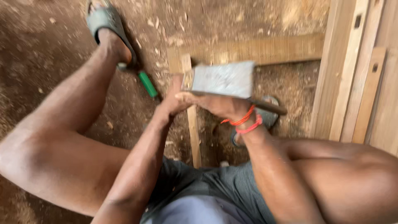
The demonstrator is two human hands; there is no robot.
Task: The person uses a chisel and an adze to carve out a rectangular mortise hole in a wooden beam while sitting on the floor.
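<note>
The right hand [215,103] has its fingers [188,96] curled tight around a grey block [222,79], held above the floor [54,45]. The left hand [172,99] presses against the block's near end and a thin wooden strip [192,128]; its fingers are hidden, so their spread cannot be told. A green-handled tool [147,83] lies on the floor near a sandalled foot [107,29].

We see a brown dirt floor [45,45] strewn with pale wood chips [166,39]. Long pale wooden planks [352,70] with small rectangular mortise holes stand along the right. A flat wooden board [269,49] lies across, perhaps resting on the ground. Daylight looks soft.
</note>
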